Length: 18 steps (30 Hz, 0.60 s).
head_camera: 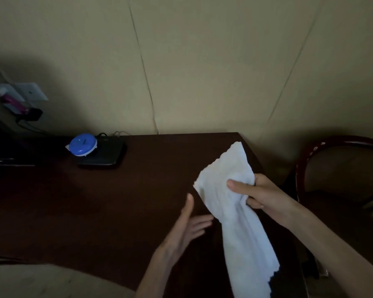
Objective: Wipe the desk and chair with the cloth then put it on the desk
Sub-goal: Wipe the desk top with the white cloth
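The right hand point(255, 195) is clenched around the middle of the white cloth point(235, 209), held above the right part of the dark tabletop point(116, 201); the left hand point(186, 230) is released, fingers spread, just beside the cloth; the chair point(340, 168) stands right of the tabletop; a blue-lidded container point(82, 144) rests on a black device point(105, 154); no writing is legible.

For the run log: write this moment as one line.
right hand: grip shut on cloth | left hand: open, beside cloth | cloth: held above desk | chair: right of desk
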Motion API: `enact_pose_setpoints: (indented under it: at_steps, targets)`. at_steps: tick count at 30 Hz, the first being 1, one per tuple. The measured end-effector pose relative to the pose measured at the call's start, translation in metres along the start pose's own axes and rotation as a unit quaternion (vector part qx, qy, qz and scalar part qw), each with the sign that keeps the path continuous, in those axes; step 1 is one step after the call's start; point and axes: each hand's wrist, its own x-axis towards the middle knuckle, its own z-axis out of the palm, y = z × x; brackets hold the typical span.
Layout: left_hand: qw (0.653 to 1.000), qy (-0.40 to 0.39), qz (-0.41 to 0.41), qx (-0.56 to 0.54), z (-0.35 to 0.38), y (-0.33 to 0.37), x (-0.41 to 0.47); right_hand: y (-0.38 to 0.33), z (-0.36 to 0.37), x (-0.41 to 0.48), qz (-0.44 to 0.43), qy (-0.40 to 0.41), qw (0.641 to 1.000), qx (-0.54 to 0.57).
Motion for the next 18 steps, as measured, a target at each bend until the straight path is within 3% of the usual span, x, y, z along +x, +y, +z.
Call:
enact_pose_setpoints:
  at_steps: [3, 4, 8, 12, 15, 18]
  targets:
    - [0.986, -0.147, -0.001, -0.073, 0.011, -0.013, 0.0, 0.003, -0.007, 0.0, 0.017, 0.002, 1.0, 0.004]
    - [0.983, -0.146, 0.025, -0.108, 0.013, -0.014, 0.001, 0.004, -0.01, 0.0, 0.018, 0.013, 1.0, 0.003]
    - [0.978, -0.011, 0.121, -0.167, 0.001, -0.007, 0.003, 0.008, -0.022, -0.004, 0.022, 0.037, 0.998, -0.05]
    - [0.972, -0.002, 0.157, -0.174, -0.011, 0.002, 0.007, 0.021, -0.025, 0.0, 0.074, 0.071, 0.982, -0.159]
    - [0.975, 0.019, 0.211, -0.074, -0.015, 0.013, 0.007, 0.034, -0.022, 0.004, 0.073, 0.111, 0.987, -0.093]
    - [0.943, 0.08, 0.267, 0.183, -0.018, 0.034, 0.012, 0.037, -0.022, 0.01, 0.044, 0.116, 0.985, -0.123]
